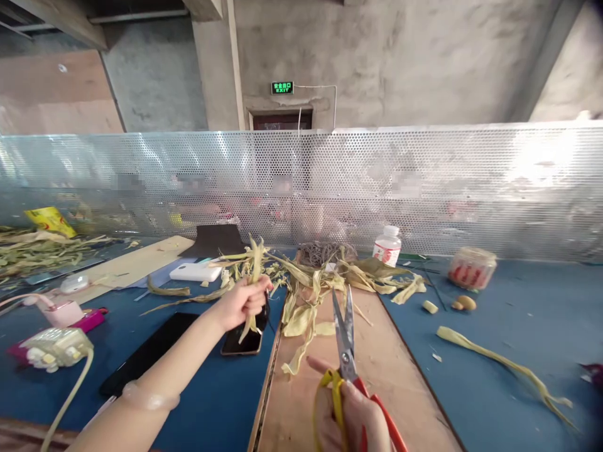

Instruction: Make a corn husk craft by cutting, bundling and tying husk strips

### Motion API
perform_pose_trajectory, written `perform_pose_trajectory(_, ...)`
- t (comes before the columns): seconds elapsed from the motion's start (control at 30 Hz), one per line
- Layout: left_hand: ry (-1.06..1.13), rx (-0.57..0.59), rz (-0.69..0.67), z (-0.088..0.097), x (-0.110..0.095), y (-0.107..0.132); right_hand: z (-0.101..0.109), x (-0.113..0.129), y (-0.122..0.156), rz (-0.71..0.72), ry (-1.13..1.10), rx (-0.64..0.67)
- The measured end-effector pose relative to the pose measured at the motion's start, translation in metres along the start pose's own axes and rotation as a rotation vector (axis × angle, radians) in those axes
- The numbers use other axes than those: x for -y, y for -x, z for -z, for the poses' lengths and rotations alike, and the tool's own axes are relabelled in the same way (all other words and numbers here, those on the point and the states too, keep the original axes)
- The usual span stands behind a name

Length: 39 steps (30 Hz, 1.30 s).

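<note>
My left hand [245,302] is closed around a dried, pale yellow-green plant strip [255,258], which sticks out above and below the fist. In my right hand [351,417] is a pair of scissors [346,351] with red and yellow handles; the blades point away from me and stand slightly apart. Beyond the scissors, loose dried leaves [299,320] lie across a wooden board [377,376]. The strip in my left hand is apart from the blades. A phone [242,342] lies under my left hand, partly covered by it.
A perforated metal screen [301,182] runs along the back of the blue table [494,389]. On the right stand a white bottle [387,246] and a clear jar [472,269], near a long dried strip [504,361]. Chargers with a cable [61,348] and a black device [151,351] lie left.
</note>
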State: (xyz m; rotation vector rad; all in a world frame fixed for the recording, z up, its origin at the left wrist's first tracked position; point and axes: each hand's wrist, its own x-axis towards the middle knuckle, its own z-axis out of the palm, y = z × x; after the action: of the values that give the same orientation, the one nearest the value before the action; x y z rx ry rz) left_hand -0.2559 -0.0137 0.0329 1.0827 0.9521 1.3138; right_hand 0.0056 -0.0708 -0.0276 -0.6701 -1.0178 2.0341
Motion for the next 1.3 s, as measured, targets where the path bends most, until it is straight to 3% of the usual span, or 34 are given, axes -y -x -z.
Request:
perform_pose_trajectory(0.13, 0.074, -0.096, -0.183, -0.001, -0.031, 0.0, 0.058, 0.057, 0.011, 0.254, 0.989, -0.271)
perform_pose_trajectory(0.2, 0.079, -0.097, -0.241, -0.01, -0.049, 0.002, 0.092, 0.086, 0.011, 0.23, 1.453, -0.543)
perform_pose_trajectory(0.23, 0.068, -0.099, -0.261, -0.017, -0.056, 0.002, 0.109, 0.099, 0.009, 0.204, 1.608, -0.606)
perform_pose_trajectory(0.37, -0.007, -0.052, -0.272, -0.047, -0.07, -0.004, 0.173, 0.132, -0.001, 0.112, 1.913, -0.629)
perform_pose_trajectory(0.47, -0.046, 0.004, -0.229, -0.074, -0.063, -0.016, 0.204, 0.146, -0.005, 0.171, 2.003, -0.431)
perform_pose_trajectory(0.53, -0.069, 0.039, -0.197, -0.095, -0.052, -0.025, 0.211, 0.153, -0.007, 0.226, 2.037, -0.326)
perform_pose_trajectory(0.63, -0.03, 0.105, -0.147, -0.13, -0.026, -0.041, 0.19, 0.164, -0.011, 0.402, 1.958, -0.286)
perform_pose_trajectory(0.73, 0.013, 0.14, -0.081, -0.164, 0.008, -0.059, 0.146, 0.169, -0.023, 0.641, 1.548, -0.125)
perform_pose_trajectory(0.87, 0.011, 0.105, -0.004, -0.194, 0.049, -0.075, 0.106, 0.162, -0.048, 0.561, 0.964, 0.07)
perform_pose_trajectory(1.0, -0.077, 0.024, -0.025, -0.205, 0.07, -0.077, 0.105, 0.146, -0.066, 0.502, 0.615, -0.046)
perform_pose_trajectory(1.13, -0.178, -0.038, -0.022, -0.209, 0.079, -0.071, 0.114, 0.133, -0.069, 0.45, 0.524, -0.048)
perform_pose_trajectory(1.3, -0.204, -0.058, 0.013, -0.213, 0.084, -0.065, 0.128, 0.128, -0.072, 0.501, 0.467, -0.109)
